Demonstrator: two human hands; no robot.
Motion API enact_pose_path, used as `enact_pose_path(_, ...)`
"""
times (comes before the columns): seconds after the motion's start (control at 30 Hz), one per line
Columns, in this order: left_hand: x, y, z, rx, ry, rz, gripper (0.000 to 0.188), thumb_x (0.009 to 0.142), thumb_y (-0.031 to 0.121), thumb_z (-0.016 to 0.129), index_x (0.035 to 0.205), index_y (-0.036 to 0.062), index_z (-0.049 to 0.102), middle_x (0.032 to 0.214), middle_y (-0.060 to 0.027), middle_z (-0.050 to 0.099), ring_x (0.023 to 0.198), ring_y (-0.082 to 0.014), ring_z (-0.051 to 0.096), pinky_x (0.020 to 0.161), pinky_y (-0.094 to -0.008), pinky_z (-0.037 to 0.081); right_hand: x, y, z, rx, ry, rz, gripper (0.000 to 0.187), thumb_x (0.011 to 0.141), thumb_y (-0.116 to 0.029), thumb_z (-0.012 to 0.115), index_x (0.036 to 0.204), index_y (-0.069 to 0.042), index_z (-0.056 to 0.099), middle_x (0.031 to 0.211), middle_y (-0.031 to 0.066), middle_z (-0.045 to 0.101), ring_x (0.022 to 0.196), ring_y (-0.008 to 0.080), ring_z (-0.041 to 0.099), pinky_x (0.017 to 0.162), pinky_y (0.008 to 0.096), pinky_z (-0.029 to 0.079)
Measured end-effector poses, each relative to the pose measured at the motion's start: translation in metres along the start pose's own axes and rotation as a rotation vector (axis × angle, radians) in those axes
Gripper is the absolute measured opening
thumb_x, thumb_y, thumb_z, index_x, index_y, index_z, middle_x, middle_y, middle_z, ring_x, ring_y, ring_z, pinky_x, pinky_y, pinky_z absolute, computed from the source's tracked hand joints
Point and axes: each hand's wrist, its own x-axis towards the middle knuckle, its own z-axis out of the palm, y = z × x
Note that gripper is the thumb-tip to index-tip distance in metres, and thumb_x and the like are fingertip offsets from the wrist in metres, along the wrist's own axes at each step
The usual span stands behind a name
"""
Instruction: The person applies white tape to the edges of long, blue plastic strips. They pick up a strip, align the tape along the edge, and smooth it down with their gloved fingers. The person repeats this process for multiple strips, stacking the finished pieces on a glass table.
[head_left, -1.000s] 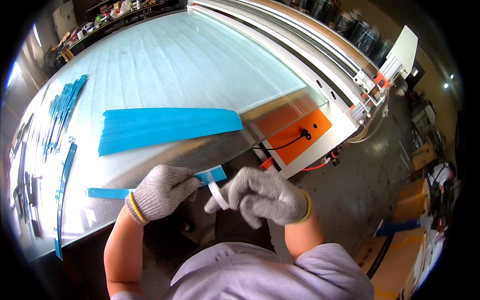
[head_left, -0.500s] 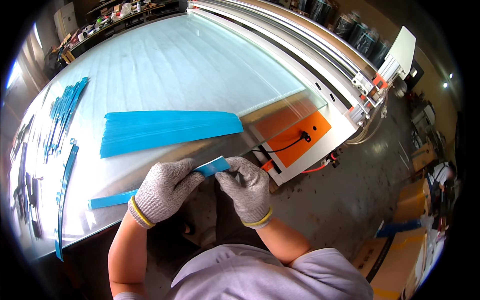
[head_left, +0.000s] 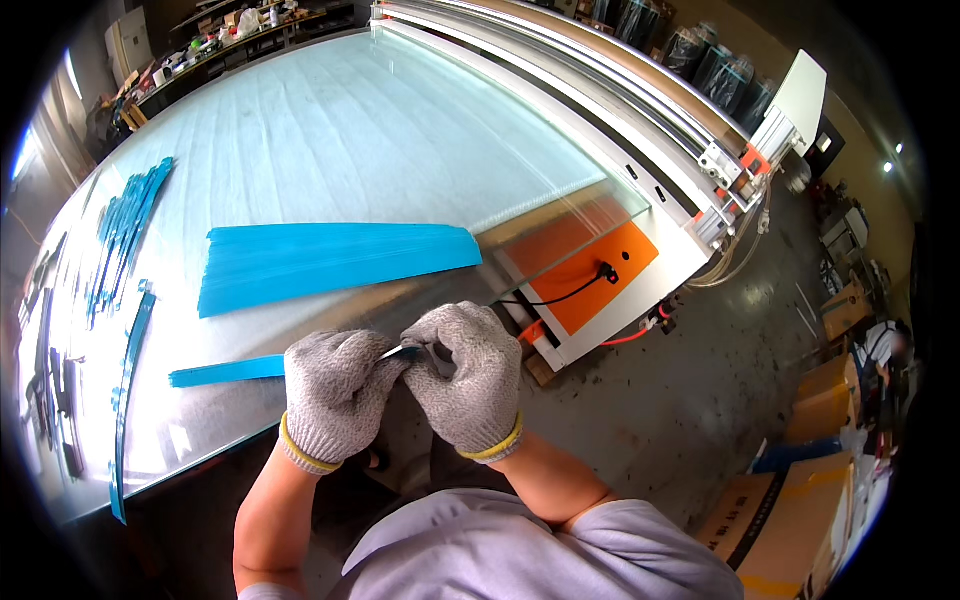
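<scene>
My left hand (head_left: 337,395), in a grey knit glove with a yellow cuff, is closed round a flat blue strip (head_left: 230,371). The strip's long part reaches out to the left over the edge of the glass table. My right hand (head_left: 465,385), gloved the same way, has its fingers curled and pinched at the strip's near end, close beside the left fingertips. Only a thin, dark edge of that end shows between the gloves; the rest is covered by the fingers. Beyond my hands, a neat fan of blue strips (head_left: 340,265) lies on the glass.
A large glass-topped table (head_left: 330,130) spreads ahead. Narrow blue strips (head_left: 130,225) and a long blue strip (head_left: 128,400) lie at left. A white machine rail (head_left: 600,120) runs along the right, with an orange panel (head_left: 590,275) and black cable. Cardboard boxes (head_left: 780,520) stand at lower right.
The strip's end, which showed its blue face between my hands, has turned nearly edge-on. My right hand has rolled over and moved slightly left; my left hand has shifted right and down.
</scene>
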Motion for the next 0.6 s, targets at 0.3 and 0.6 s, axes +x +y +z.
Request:
enact_pose_path(0.3, 0.000, -0.001, -0.019, 0.030, -0.086, -0.168, 0.012, 0.085, 0.015, 0.071, 0.086, 0.0054, 0.064, 0.071, -0.0165, 0.062, 0.069, -0.0420, 0.062, 0.062, -0.0478, 0.049, 0.008, 0.031, -0.012, 0.459, 0.015, 0.089, 0.028, 0.087, 0.001, 0.077, 0.112, -0.001, 0.066, 0.101, 0.0087, 0.067, 0.087, 0.0153, 0.070, 0.074, 0.0288, 0.056)
enact_pose_path(0.6, -0.009, -0.011, -0.019, 0.301, -0.243, -0.071, 0.011, 0.085, 0.015, 0.069, 0.089, 0.0061, 0.063, 0.080, -0.0160, 0.066, 0.075, -0.0406, 0.064, 0.069, -0.0495, 0.050, -0.004, 0.032, -0.019, 0.732, 0.067, 0.122, 0.035, 0.086, 0.015, 0.070, 0.117, 0.001, 0.062, 0.117, 0.0129, 0.064, 0.093, 0.0138, 0.065, 0.086, 0.0266, 0.054)
